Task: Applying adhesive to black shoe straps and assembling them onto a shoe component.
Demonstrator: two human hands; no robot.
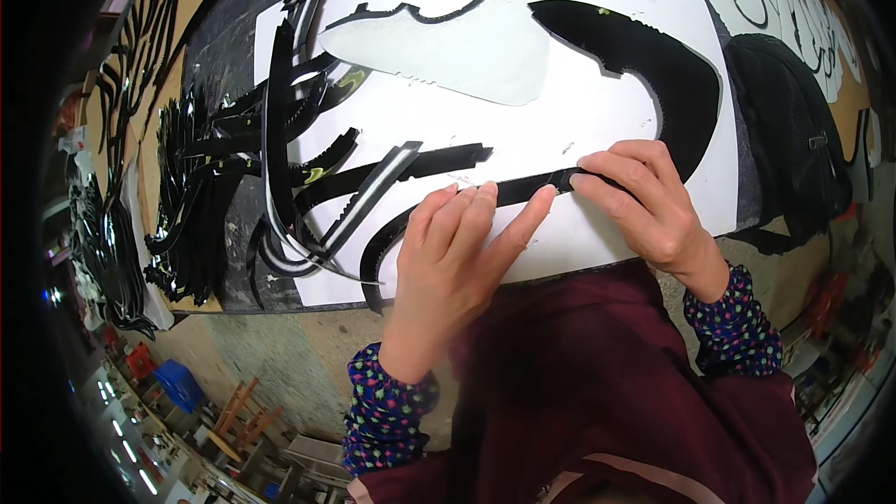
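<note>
A narrow black strip (523, 189) with a dark shiny face runs along the near part of the white sheet (597, 121) and bends down at its left end. My left hand (453, 247) presses its fingertips on the strip, the thumb stretched right to the strip's right end. There the thumb and fingers of my right hand (649, 205) pinch together where the strip meets a wide, curved black piece (691, 98) with a notched inner edge. Whether the two are joined is hidden by my fingers.
Loose black and grey-edged strips (280, 131) lie crossed at the left, beside a thick bundle of shiny black strips (187, 196). A pale template (457, 56) lies at the far side. A black zippered bag piece (789, 131) sits at the right, near brown board (849, 84).
</note>
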